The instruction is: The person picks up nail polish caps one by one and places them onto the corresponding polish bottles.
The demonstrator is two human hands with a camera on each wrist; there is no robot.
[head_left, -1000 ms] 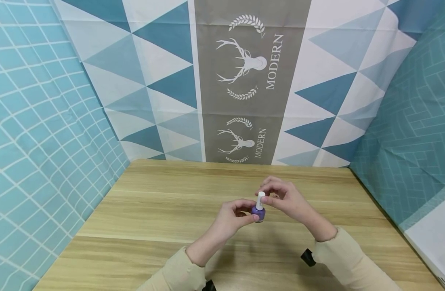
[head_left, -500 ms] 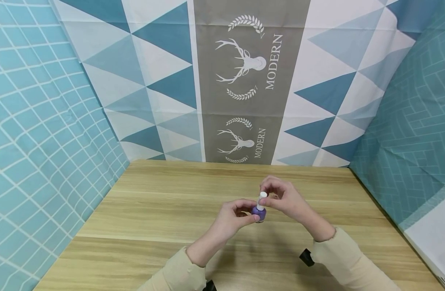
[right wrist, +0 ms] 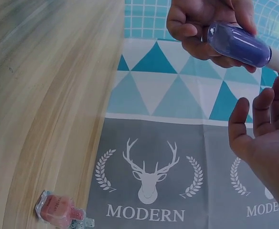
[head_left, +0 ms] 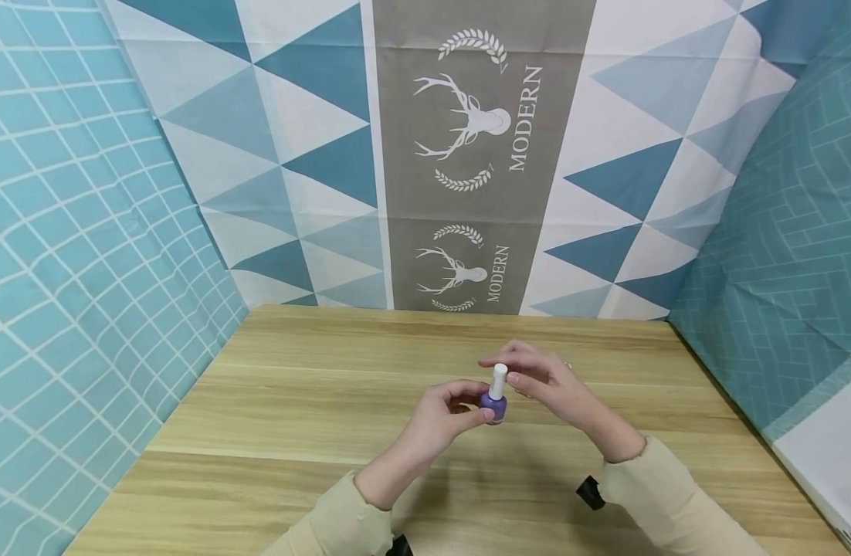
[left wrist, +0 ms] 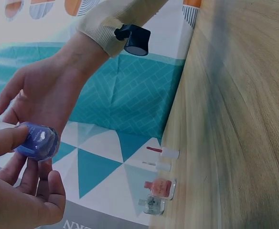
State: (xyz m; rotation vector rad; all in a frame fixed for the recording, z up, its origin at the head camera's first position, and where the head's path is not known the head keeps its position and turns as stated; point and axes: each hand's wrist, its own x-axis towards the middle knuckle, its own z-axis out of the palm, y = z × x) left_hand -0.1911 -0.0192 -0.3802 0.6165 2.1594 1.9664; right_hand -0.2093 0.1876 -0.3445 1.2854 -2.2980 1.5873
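Note:
A purple nail polish bottle with a white cap is held up above the table, slightly tilted. My left hand pinches the bottle's body between thumb and fingers. Around the cap, my right hand hovers with thumb and fingers spread apart, the index finger reaching behind it. In the right wrist view, the right hand's fingers are loosely bent below the cap. The cap sits on the bottle neck.
In the left wrist view, a coral nail polish bottle and a glittery clear bottle stand uncapped on the wooden table. Two white caps, one with a red brush, stand beside them. Patterned cloths hang around the table.
Half a second ago the right thumb and fingers pinched the white cap; now they are spread from it. The left hand and bottle have barely moved.

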